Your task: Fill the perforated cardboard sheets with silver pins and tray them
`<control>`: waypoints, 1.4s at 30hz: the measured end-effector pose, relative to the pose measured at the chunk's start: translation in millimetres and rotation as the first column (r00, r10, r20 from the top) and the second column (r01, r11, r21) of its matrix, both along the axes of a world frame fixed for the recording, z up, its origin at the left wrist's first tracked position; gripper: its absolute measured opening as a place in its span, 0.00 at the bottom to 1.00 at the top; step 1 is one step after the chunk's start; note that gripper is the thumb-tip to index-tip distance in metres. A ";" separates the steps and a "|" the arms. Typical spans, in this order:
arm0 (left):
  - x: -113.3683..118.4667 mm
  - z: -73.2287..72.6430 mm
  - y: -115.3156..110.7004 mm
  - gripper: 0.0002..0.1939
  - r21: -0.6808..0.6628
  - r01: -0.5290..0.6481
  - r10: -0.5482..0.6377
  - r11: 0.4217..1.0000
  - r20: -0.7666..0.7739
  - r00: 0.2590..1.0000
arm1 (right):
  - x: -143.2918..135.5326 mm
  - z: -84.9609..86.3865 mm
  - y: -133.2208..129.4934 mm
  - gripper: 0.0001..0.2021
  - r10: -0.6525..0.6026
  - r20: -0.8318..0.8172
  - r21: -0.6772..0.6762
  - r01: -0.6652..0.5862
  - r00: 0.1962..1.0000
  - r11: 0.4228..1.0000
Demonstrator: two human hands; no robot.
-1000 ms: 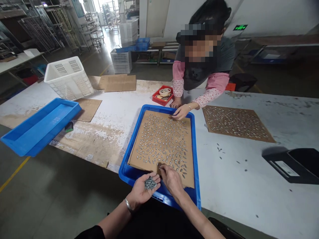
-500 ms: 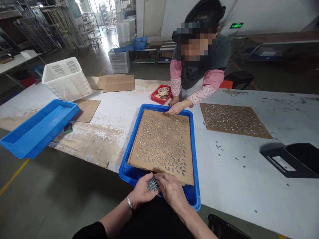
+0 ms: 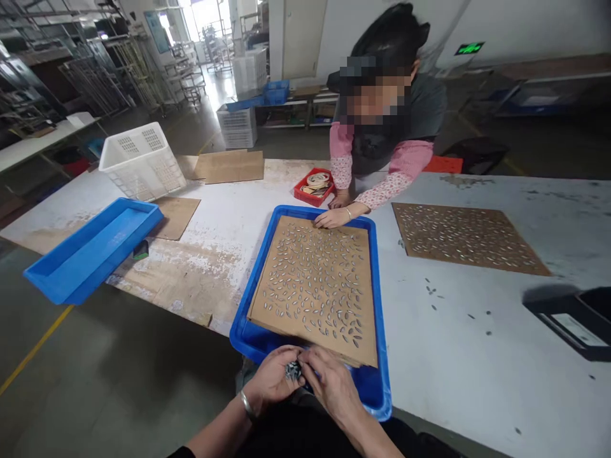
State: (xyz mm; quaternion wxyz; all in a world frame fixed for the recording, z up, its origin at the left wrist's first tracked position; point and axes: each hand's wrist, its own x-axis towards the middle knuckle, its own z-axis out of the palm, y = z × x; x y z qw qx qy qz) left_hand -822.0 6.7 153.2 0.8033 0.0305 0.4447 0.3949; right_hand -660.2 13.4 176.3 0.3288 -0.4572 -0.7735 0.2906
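Observation:
My left hand (image 3: pixel 273 378) is cupped round a small heap of grey, leaf-shaped metal pieces (image 3: pixel 292 370). My right hand (image 3: pixel 333 384) has its fingers pinched together against the heap's edge; what they hold is hidden. Both hands are over the near rim of a blue tray (image 3: pixel 383 343). Inside the tray lies a stack of cardboard sheets (image 3: pixel 281 323), its top covered with many similar pieces (image 3: pixel 317 273) spread apart from one another. At the sheet's far edge is a co-worker's hand (image 3: pixel 333 218).
A red box (image 3: pixel 301 193) stands behind the tray. On the right are another piece-covered cardboard sheet (image 3: pixel 470 236), loose pieces (image 3: pixel 432 290) and a black box (image 3: pixel 570 321). A long blue tray (image 3: pixel 95 248) overhangs the table's left front edge, near a white crate (image 3: pixel 143 165).
My hands have drawn slightly nearer to me, and the left fingers close more round the heap. The co-worker's hand has shifted slightly along the far edge. The view has turned a little left.

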 end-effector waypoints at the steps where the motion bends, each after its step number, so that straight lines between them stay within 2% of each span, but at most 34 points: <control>1: -4.7 -0.5 3.2 0.15 0.001 0.010 -0.010 1.000 -0.008 1.000 | -5.2 1.2 -1.1 0.14 -0.004 -0.034 -0.035 0.003 0.999 0.999; 4: -22.7 4.7 17.5 0.17 -0.009 0.059 -0.059 0.998 -0.017 0.998 | -23.9 2.0 -4.3 0.13 -0.094 -0.165 -0.205 0.060 0.982 0.977; 7: -46.4 14.6 35.1 0.20 -0.013 0.176 -0.176 0.984 -0.036 0.984 | -41.7 -4.7 -2.9 0.14 -0.326 -0.202 -0.324 0.251 0.924 0.912; 11: -77.3 18.0 54.9 0.24 -0.036 0.295 -0.297 0.955 -0.063 0.953 | -45.7 -27.0 12.2 0.15 -0.591 -0.103 -0.304 0.541 0.800 0.785; 13: -88.7 14.9 61.7 0.26 -0.064 0.327 -0.332 0.943 -0.090 0.939 | -38.7 -41.0 24.4 0.16 -0.669 -0.023 -0.263 0.641 0.743 0.721; 15: -96.2 11.6 66.8 0.26 -0.085 0.355 -0.362 0.931 -0.104 0.926 | -30.7 -53.5 37.8 0.16 -0.703 0.063 -0.189 0.700 0.708 0.689; 19: -100.2 8.9 72.8 0.24 -0.085 0.383 -0.389 0.920 -0.077 0.918 | -25.7 -67.8 59.1 0.17 -0.703 0.261 0.052 0.718 0.661 0.694; 24: -96.6 9.0 75.9 0.19 -0.093 0.362 -0.367 0.927 -0.047 0.929 | -37.3 -71.0 64.2 0.18 -0.705 0.414 0.305 0.642 0.576 0.704; 26: -96.3 8.0 76.9 0.16 -0.092 0.362 -0.367 0.928 -0.046 0.929 | -39.5 -70.6 62.9 0.18 -0.705 0.437 0.346 0.619 0.558 0.705; 29: -95.8 6.5 78.9 0.16 -0.086 0.367 -0.372 0.926 -0.060 0.926 | -39.1 -65.6 59.4 0.17 -0.686 0.439 0.337 0.602 0.580 0.724; 33: -88.9 7.1 79.2 0.22 -0.087 0.379 -0.386 0.921 -0.092 0.918 | -47.8 -44.4 40.6 0.15 -0.690 0.291 0.208 0.660 0.663 0.722; 36: -80.2 8.1 75.9 0.25 -0.058 0.420 -0.423 0.906 -0.092 0.901 | -66.2 -23.4 15.5 0.14 -0.570 0.122 -0.052 0.579 0.813 0.814; 38: -75.4 8.7 73.2 0.27 -0.044 0.449 -0.451 0.893 -0.069 0.890 | -76.8 -11.7 1.5 0.14 -0.490 0.017 -0.230 0.481 0.871 0.846; 42: -72.4 11.0 70.2 0.29 -0.036 0.501 -0.502 0.865 -0.039 0.864 | -80.7 3.0 -8.4 0.15 -0.475 -0.115 -0.458 0.378 0.872 0.805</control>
